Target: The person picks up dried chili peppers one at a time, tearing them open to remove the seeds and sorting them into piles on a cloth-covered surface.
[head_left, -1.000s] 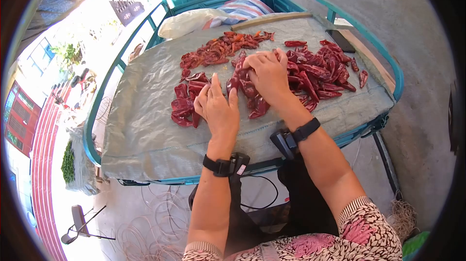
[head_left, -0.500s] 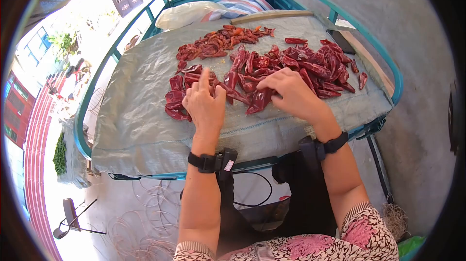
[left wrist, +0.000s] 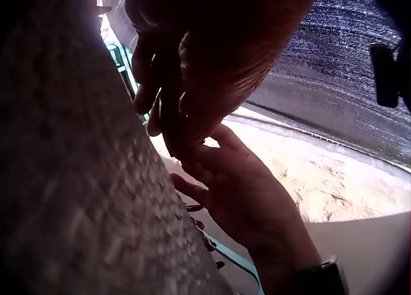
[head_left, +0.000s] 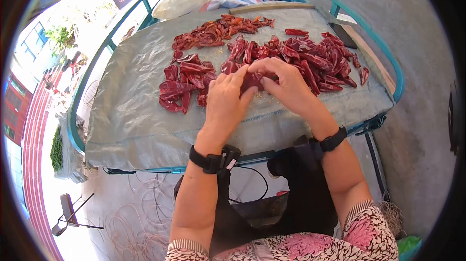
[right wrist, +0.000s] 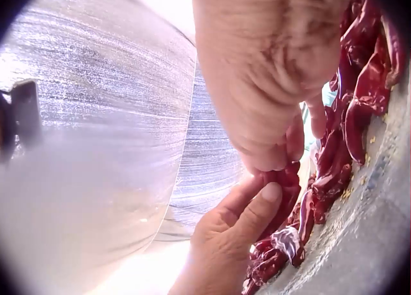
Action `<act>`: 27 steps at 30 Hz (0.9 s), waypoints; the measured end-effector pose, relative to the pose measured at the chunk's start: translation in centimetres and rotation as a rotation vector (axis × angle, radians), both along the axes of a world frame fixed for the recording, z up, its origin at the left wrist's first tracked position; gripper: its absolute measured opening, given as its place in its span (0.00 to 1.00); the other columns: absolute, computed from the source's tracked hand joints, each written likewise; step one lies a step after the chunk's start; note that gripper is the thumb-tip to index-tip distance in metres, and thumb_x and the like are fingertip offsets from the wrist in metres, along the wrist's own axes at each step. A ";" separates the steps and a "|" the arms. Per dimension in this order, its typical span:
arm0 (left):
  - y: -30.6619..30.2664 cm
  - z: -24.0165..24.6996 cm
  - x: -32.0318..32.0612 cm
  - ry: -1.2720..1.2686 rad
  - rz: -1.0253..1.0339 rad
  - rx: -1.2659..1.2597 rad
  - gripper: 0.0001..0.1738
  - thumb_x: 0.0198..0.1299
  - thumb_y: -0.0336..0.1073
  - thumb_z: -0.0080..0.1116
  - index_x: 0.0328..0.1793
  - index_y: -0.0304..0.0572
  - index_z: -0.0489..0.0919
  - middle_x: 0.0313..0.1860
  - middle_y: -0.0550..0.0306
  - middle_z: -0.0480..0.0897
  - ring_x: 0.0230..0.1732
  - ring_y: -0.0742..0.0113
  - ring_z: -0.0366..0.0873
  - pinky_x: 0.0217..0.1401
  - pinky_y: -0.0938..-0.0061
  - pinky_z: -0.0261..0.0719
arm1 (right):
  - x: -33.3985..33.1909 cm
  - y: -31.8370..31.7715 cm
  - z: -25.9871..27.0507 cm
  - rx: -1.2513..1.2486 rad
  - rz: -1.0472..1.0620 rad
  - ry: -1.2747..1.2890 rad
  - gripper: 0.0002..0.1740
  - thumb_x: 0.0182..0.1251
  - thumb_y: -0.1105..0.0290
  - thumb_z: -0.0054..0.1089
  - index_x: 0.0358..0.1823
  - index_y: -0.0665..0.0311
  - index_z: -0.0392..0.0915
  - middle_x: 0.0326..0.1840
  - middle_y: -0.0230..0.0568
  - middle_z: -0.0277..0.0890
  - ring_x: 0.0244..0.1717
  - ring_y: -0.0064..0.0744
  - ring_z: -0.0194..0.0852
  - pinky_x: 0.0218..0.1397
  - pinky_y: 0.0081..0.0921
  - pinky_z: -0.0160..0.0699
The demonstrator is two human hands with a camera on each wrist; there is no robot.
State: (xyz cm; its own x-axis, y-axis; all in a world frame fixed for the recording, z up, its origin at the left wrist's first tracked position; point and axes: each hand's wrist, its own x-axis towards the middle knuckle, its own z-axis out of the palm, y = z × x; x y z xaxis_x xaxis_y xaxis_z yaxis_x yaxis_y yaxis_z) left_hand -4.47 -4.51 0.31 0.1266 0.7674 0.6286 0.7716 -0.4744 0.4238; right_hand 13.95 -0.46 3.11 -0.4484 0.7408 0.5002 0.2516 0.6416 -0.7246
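Both hands meet over the front middle of the sheet, around one dark red dried chili pepper (head_left: 250, 82). My left hand (head_left: 225, 101) pinches its left end; in the right wrist view the thumb (right wrist: 262, 208) presses along the pepper's side. From the other end my right hand (head_left: 287, 85) grips the same chili with thumb and curled fingers. Behind the hands spreads a large heap of dried chilies (head_left: 315, 59). Just left of my left hand lies a smaller group of dark red chilies (head_left: 177, 86). The left wrist view shows both hands in shadow, fingertips together.
A pile of smaller, brighter chilies (head_left: 213, 33) lies farther back. The grey woven sheet (head_left: 131, 110) covers a cart bed with teal rails (head_left: 383, 50). A phone (head_left: 342, 35) and a wooden strip (head_left: 272, 7) rest near the edges. Filled sacks (head_left: 187, 4) stand behind.
My right hand came from the heap toward the near edge, then in to the left. My left hand moved right from beside the left group. Both hands now hold one chili between them.
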 end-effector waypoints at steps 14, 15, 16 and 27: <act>-0.3 -1.2 -2.4 0.131 0.578 0.031 0.25 0.63 0.45 0.67 0.65 0.49 0.83 0.59 0.56 0.84 0.61 0.53 0.74 0.67 0.57 0.67 | -2.2 0.6 -3.7 0.476 -0.209 -0.600 0.11 0.62 0.72 0.60 0.46 0.58 0.84 0.45 0.40 0.79 0.56 0.45 0.78 0.58 0.43 0.77; -0.4 -0.9 -2.3 0.118 0.550 0.070 0.24 0.63 0.43 0.67 0.65 0.49 0.83 0.58 0.57 0.84 0.61 0.54 0.75 0.67 0.57 0.67 | -2.2 0.6 -3.7 0.510 -0.220 -0.613 0.10 0.62 0.71 0.59 0.44 0.57 0.84 0.43 0.40 0.79 0.54 0.45 0.79 0.56 0.43 0.78; -0.5 -0.5 -2.1 0.105 0.522 0.109 0.24 0.63 0.42 0.67 0.65 0.49 0.83 0.57 0.59 0.84 0.61 0.55 0.75 0.66 0.58 0.66 | -2.1 0.8 -3.6 0.452 -0.209 -0.562 0.09 0.62 0.71 0.59 0.43 0.57 0.84 0.42 0.40 0.79 0.51 0.44 0.80 0.54 0.43 0.79; -0.8 -0.1 -0.1 -0.294 0.061 0.031 0.15 0.66 0.36 0.66 0.58 0.43 0.85 0.41 0.55 0.88 0.45 0.59 0.81 0.54 0.64 0.74 | -3.5 -1.1 -0.4 -0.072 -0.063 0.225 0.08 0.69 0.80 0.59 0.46 0.65 0.80 0.37 0.39 0.84 0.40 0.29 0.85 0.43 0.27 0.81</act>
